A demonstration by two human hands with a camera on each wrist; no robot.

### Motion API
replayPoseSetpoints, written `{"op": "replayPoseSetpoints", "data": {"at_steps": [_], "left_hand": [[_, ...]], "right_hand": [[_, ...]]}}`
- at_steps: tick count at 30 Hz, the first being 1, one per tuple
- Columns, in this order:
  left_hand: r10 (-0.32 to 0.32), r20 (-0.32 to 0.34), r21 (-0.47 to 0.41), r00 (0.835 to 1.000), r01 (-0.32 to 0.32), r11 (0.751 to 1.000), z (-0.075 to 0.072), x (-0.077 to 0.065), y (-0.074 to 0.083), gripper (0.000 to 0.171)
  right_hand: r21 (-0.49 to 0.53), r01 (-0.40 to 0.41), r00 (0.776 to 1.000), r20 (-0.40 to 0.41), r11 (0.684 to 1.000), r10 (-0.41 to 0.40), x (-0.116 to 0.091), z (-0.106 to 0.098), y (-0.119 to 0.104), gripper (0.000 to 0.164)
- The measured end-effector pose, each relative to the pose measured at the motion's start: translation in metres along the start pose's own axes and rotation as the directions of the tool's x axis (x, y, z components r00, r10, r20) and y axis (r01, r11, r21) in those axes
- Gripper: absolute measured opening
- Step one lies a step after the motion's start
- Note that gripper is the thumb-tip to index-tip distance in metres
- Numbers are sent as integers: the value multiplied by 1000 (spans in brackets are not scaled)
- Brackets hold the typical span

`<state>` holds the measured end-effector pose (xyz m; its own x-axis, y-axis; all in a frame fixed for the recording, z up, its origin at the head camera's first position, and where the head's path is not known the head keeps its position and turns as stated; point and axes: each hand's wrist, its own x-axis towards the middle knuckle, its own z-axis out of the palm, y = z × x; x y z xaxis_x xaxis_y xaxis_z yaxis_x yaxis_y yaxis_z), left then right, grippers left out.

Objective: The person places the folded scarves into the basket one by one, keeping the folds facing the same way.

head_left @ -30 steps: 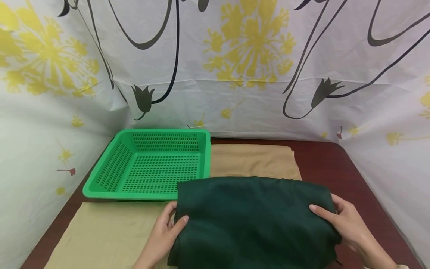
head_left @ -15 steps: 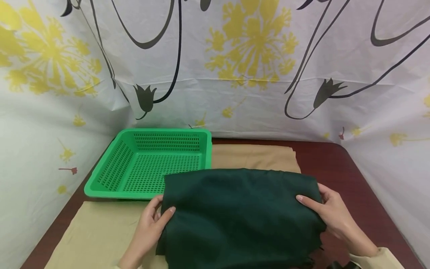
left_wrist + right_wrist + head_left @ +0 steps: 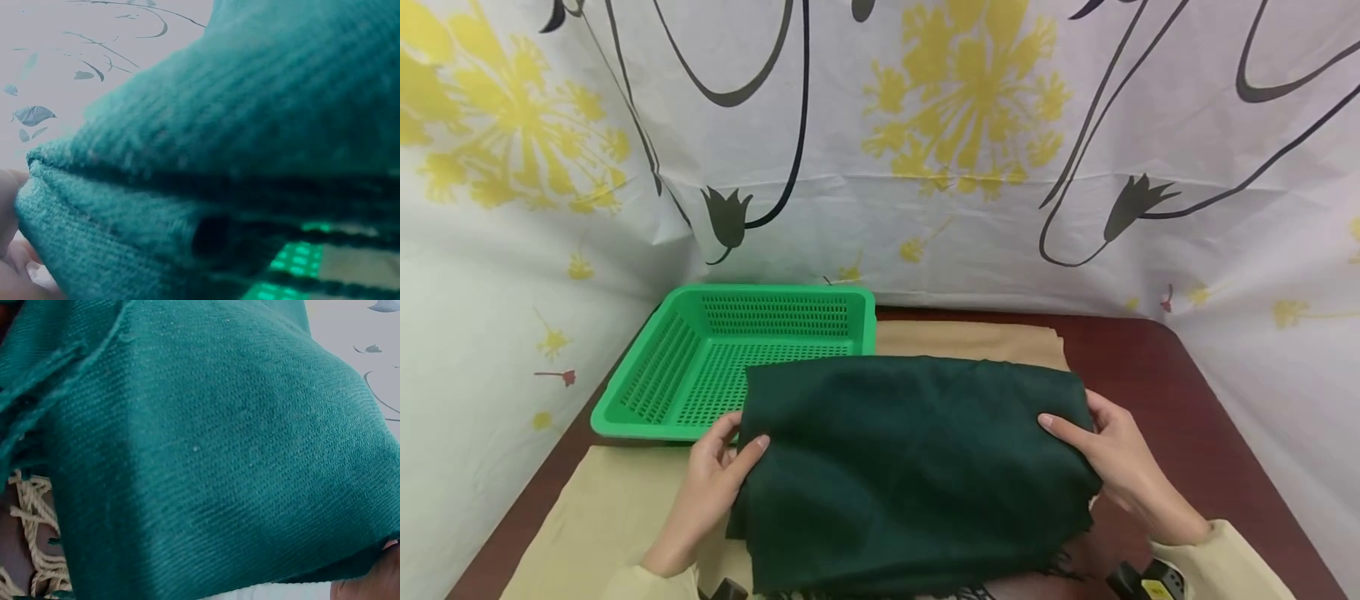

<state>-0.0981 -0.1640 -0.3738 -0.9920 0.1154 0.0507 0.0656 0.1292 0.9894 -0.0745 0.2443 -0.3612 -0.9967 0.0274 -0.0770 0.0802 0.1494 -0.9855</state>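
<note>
A folded dark green scarf [image 3: 910, 475] with fringe along its near edge is stretched between my two hands. My left hand [image 3: 711, 483] pinches its left side, thumb on top and fingers behind. On the opposite side my right hand [image 3: 1120, 458] grips it the same way. The scarf's upper edge overlaps the front of the green basket in the head view. Up close in the left wrist view, the scarf's stacked folds [image 3: 156, 244] and dark fringe strands show. Its woven surface [image 3: 237, 456] fills most of the right wrist view.
A green perforated plastic basket [image 3: 767, 290] stands at the back left. Beige cloth [image 3: 602, 508] lies in front of it, tan cloth [image 3: 970, 335] to its right. Cream fringe [image 3: 37, 531] shows below the scarf. The dark red table [image 3: 1165, 383] meets a patterned curtain [image 3: 880, 225].
Both hands have carried the scarf to the left and away from me, so it now overlaps the basket's front in view. The grip stays the same.
</note>
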Motion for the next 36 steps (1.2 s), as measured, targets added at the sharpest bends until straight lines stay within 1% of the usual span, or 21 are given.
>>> {"op": "replayPoseSetpoints", "data": {"at_steps": [3,5,11,14,17,21,24,28,29,33,36], "left_hand": [[28,-1,7,1000,-28,1000,-5,2,2,30],[47,-1,-9,999,-47,999,-8,3,3,30],[99,-18,-23,995,-99,995,-17,5,3,28],[119,-31,-11,992,-119,993,-21,7,4,27],[126,-29,-11,992,-127,992,-25,9,5,26],[144,-31,30,989,-143,989,-30,11,7,27],[164,-47,98,985,-158,982,-33,13,9,28],[176,-62,145,983,-165,976,-36,16,13,28],[179,-62,147,982,-169,975,-38,17,13,28],[191,-65,100,979,-184,978,-42,20,14,25],[192,-62,75,979,-187,979,-46,22,14,24]], "right_hand": [[11,10,1000,2,1000,-10,3,3,-2,40],[13,29,1000,10,999,-29,5,6,-2,38],[72,47,998,30,996,-50,11,14,-3,32],[61,57,998,28,997,-58,13,19,-4,33],[51,61,998,31,997,-63,15,23,-5,35],[76,61,997,42,995,-65,18,27,-6,37],[98,59,997,50,993,-64,21,30,-7,36],[90,56,997,52,994,-60,24,32,-10,38],[75,56,997,48,996,-60,25,32,-10,38],[46,52,998,40,998,-54,28,35,-12,43],[76,53,997,48,996,-56,30,39,-12,44]]}}
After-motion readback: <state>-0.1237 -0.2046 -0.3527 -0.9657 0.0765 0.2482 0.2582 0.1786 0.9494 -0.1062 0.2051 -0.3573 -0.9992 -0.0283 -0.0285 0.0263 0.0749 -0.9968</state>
